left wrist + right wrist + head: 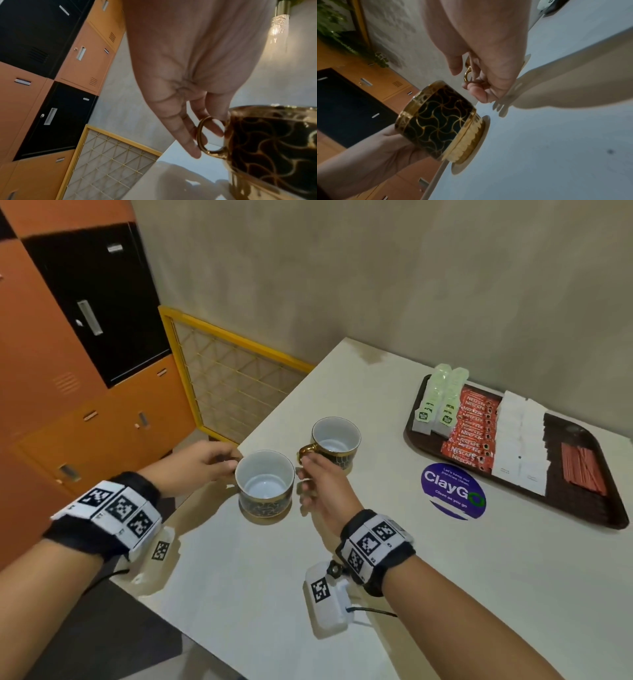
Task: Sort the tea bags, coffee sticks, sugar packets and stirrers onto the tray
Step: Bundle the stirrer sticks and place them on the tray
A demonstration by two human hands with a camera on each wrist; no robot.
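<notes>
A brown tray (582,510) at the table's right holds rows of green tea bags (440,402), red coffee sticks (474,429), white sugar packets (520,443) and red stirrers (582,470). Two dark cups with gold patterns stand left of it. My left hand (227,462) pinches the gold handle (200,135) of the near cup (265,484), at the table's left edge. My right hand (305,467) curls its fingers round the gold handle (467,74) of the far cup (335,443). Both cups look empty inside. The right wrist view shows the near cup (440,124) on the table.
A round purple ClayGo sticker (454,491) lies on the white table (445,594) between the cups and the tray. Orange and black lockers (85,337) and a yellow-framed grid panel (233,378) stand beyond the left edge. A grey wall runs behind.
</notes>
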